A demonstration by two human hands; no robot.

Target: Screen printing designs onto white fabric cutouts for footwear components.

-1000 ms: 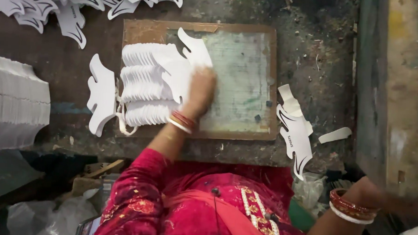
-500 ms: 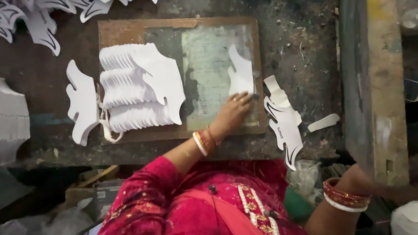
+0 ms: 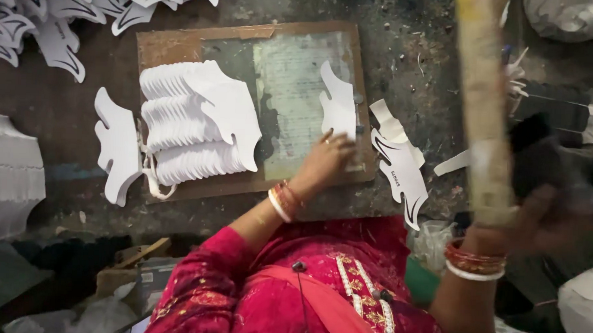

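Note:
My left hand (image 3: 324,162) rests with its fingertips on the lower end of a single white card cutout (image 3: 338,107), pressing it flat on the right part of a brown wooden board (image 3: 182,44). A fanned stack of the same white cutouts (image 3: 196,127) lies on the left half of that board. My right hand (image 3: 534,217), blurred, is closed around the lower end of a long wooden bar (image 3: 482,107) that stands over the right side of the view.
Printed cutouts (image 3: 401,167) lie piled just right of the board. More cutouts (image 3: 45,20) are spread at the top left, one (image 3: 116,147) lies left of the board, and a white stack (image 3: 7,176) sits at the left edge. Bags and scraps lie near my lap.
My left hand has drawn one cutout off the stack and slid it to the board's right side. The wooden bar has swung in from the right edge with my right hand on it.

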